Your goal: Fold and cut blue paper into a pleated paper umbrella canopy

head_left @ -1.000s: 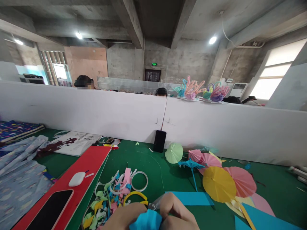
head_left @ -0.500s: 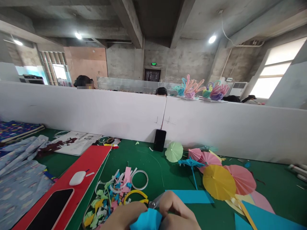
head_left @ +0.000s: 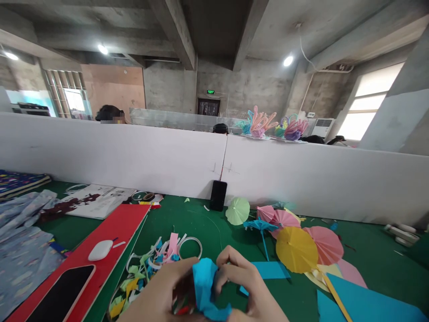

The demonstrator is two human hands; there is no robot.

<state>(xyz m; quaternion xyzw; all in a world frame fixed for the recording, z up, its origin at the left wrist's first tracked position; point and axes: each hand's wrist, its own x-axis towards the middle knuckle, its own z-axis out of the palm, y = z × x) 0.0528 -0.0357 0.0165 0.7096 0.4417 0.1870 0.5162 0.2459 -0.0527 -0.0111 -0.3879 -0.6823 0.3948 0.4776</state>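
2 white panels (head_left: 134, 152) stand end to end. 1 red board (head_left: 124, 223) lies left, bearing 1 smartphone (head_left: 63, 293). The person's 2 hands, left hand (head_left: 164, 286) and right hand (head_left: 250, 277), curl partly closed. 1 yellow paper parasol (head_left: 296, 249) and 1 smaller green parasol (head_left: 237, 211) lie spread. 1 creased blue paper piece (head_left: 204, 286) sits between the hands, held by both. 1 earbuds case (head_left: 100, 250) rests on the board.

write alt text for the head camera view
A person's left hand and right hand hold creased blue paper over a green table, paper scraps at left, paper parasols at right, a white partition behind.
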